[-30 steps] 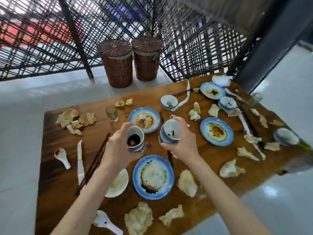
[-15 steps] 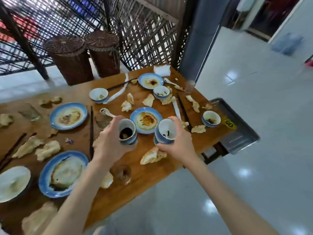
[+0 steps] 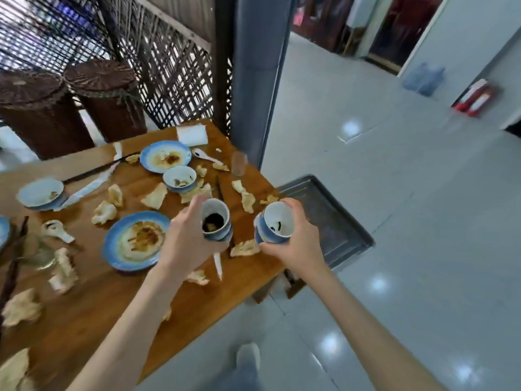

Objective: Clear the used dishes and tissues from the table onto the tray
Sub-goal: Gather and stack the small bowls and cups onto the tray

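Fingers (image 3: 194, 204) of left hand (image 3: 183, 244) wrap a stained cup (image 3: 215, 221); right hand (image 3: 296, 244) grips a second cup (image 3: 277, 222), both held above the desk's (image 3: 112, 292) right edge, near the grey tray (image 3: 335, 221) beyond it. Porcelain: rigid, slick, breakable, probably light. Best held round the wall, set down gently.
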Demonstrator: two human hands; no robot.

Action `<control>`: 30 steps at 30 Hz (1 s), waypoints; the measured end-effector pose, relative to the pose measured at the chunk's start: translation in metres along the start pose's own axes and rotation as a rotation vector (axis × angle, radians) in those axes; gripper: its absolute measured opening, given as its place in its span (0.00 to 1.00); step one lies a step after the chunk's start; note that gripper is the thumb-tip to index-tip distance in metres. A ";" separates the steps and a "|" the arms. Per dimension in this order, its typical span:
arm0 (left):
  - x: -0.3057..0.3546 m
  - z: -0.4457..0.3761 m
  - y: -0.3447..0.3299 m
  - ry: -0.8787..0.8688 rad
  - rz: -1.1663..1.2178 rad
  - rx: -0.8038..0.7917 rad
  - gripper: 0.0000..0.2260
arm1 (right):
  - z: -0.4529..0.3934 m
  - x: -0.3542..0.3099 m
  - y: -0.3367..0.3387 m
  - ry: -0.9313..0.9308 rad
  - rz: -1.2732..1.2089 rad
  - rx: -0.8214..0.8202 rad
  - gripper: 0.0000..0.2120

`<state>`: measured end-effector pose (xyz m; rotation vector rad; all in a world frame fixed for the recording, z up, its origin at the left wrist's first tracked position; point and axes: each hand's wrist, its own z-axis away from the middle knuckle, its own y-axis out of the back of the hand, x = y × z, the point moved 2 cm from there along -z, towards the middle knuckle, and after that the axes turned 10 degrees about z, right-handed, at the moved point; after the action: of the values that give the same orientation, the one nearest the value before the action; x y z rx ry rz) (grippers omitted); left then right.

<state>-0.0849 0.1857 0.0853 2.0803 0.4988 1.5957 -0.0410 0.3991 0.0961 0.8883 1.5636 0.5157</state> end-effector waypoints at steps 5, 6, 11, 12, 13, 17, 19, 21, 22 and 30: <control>0.028 -0.064 -0.059 -0.038 0.016 -0.026 0.37 | -0.062 0.057 0.037 -0.040 -0.008 -0.016 0.36; 0.033 -0.079 -0.069 -0.041 0.012 -0.030 0.37 | -0.074 0.068 0.043 -0.047 -0.003 -0.013 0.36; 0.054 -0.141 -0.117 -0.038 -0.003 -0.006 0.34 | -0.136 0.123 0.066 -0.063 0.003 -0.043 0.36; 0.056 -0.151 -0.126 -0.034 -0.001 -0.015 0.34 | -0.147 0.134 0.068 -0.059 0.010 -0.051 0.37; 0.058 -0.160 -0.135 -0.028 0.013 -0.033 0.34 | -0.158 0.143 0.070 -0.058 0.015 -0.059 0.37; 0.062 -0.201 -0.179 0.010 0.030 -0.047 0.33 | -0.206 0.186 0.075 -0.060 0.021 -0.080 0.37; 0.066 -0.219 -0.204 0.040 0.016 -0.036 0.33 | -0.230 0.209 0.077 -0.042 0.030 -0.097 0.38; 0.067 -0.235 -0.230 0.065 0.015 -0.036 0.33 | -0.252 0.232 0.076 -0.025 0.030 -0.127 0.39; 0.067 -0.244 -0.246 0.094 0.018 -0.029 0.34 | -0.264 0.247 0.076 -0.020 0.028 -0.149 0.39; 0.042 -0.303 -0.363 0.357 -0.009 0.136 0.35 | -0.354 0.348 0.038 0.091 0.006 -0.355 0.36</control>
<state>-0.3679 0.5520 -0.0219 1.8855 0.7543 1.9883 -0.3753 0.7475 -0.0246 0.6043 1.4901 0.8184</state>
